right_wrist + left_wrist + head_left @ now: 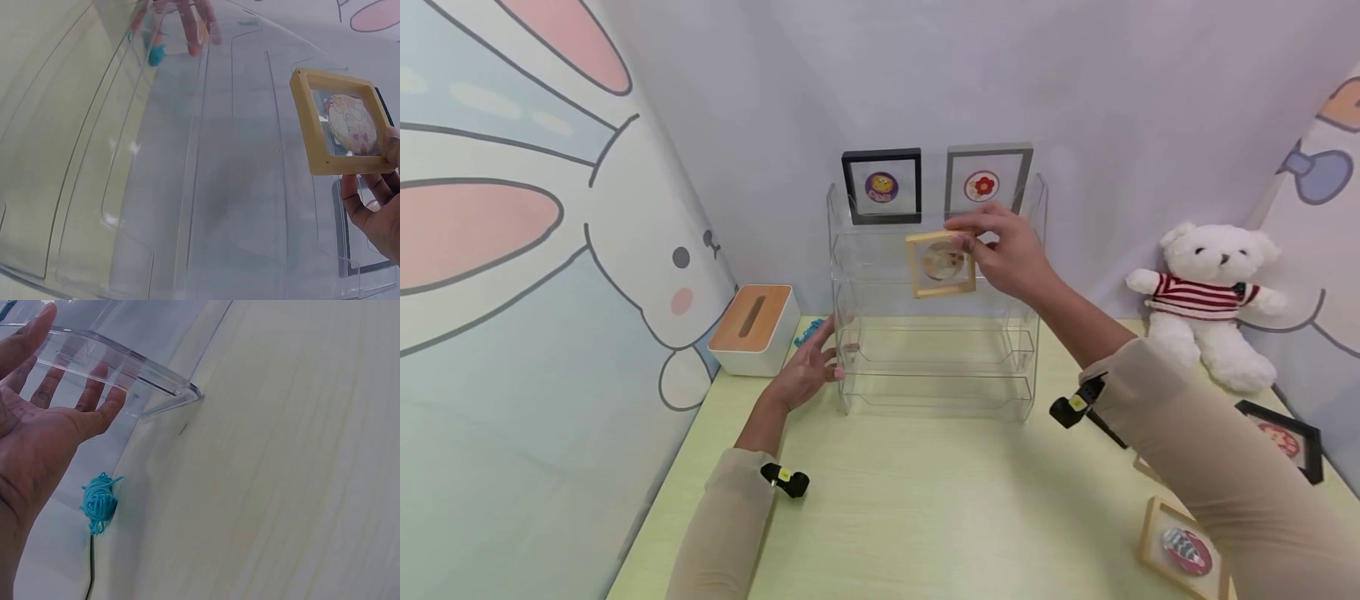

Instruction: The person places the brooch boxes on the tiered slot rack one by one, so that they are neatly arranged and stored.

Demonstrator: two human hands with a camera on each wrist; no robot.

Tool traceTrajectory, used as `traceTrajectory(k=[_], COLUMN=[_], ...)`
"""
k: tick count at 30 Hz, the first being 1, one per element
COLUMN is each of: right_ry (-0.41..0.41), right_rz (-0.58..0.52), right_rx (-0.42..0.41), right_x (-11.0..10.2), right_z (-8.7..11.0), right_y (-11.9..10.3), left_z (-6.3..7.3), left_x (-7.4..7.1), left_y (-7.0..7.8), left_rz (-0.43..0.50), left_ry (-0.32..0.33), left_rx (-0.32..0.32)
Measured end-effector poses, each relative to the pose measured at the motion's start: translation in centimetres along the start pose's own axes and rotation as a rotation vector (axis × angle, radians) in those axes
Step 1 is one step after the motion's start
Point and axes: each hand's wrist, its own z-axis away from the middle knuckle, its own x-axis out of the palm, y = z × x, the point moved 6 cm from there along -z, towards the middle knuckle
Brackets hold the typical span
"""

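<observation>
A clear acrylic tiered rack stands on the table against the wall. My right hand pinches a small light-wood photo frame by its upper right corner, in front of the rack's upper tiers. Behind its clear pane is a round pale badge. Low at the rack's left side is my left hand, its fingers extended and spread against the clear panel, as the left wrist view shows. On the top tier stand a black frame with a purple-and-yellow badge and a grey frame with a red flower badge.
Left of the rack sits a white tissue box with a wooden lid, beside a bundle of blue yarn. A white teddy bear sits at the right. Near it lie a black frame and a wooden frame.
</observation>
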Motion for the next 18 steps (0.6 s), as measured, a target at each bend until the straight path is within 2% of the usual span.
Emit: traceTrajectory(k=[11, 18], right_ry=[0.115, 0.202], right_rz=[-0.137, -0.188], right_rx=[0.062, 0.043], right_x=[2.0, 3.1], right_z=[-2.7, -3.5], right_y=[-1.0, -1.9], left_z=[0.0, -0.1], left_x=[-0.1, -0.3], left_y=[-0.1, -0.2], left_rz=[-0.006, -0.021], left_ry=[-0.009, -0.01], left_rx=[0.006, 0.011])
